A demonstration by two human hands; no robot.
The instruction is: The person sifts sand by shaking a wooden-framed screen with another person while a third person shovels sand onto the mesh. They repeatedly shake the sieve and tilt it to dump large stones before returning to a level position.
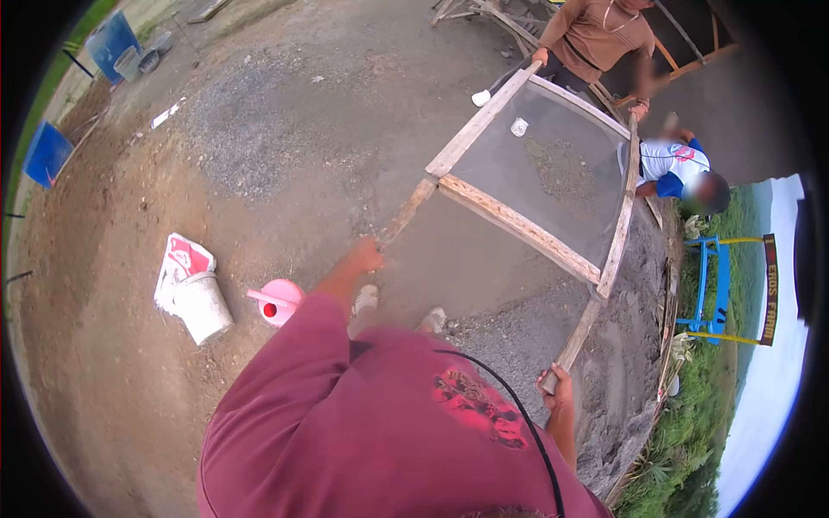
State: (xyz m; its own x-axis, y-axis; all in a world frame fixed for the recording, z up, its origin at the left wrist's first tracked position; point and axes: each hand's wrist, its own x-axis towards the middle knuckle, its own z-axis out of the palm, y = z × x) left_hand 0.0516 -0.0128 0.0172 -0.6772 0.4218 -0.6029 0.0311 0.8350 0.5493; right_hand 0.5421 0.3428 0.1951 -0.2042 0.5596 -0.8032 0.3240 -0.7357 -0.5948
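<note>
A large wooden-framed sieve (522, 224) with fine mesh is held off the ground in front of me. My left hand (364, 255) is wrapped round the end of its left handle, and my right hand (560, 386) grips the right handle. On the mesh (484, 160) lie a patch of coarse gravel (560, 168) and a small white piece (519, 127) whose kind I cannot make out. At the far end, a person in a brown shirt (596, 39) holds the two opposite handles. Sandy ground shows beneath the frame.
A person in a white-and-blue shirt (678, 164) bends beside the sieve's right edge. To my left are a white bucket (203, 306), a red-and-white sack (186, 259) and a pink watering can (281, 302). A gravel pile (246, 121) and blue drums (110, 45) lie farther off.
</note>
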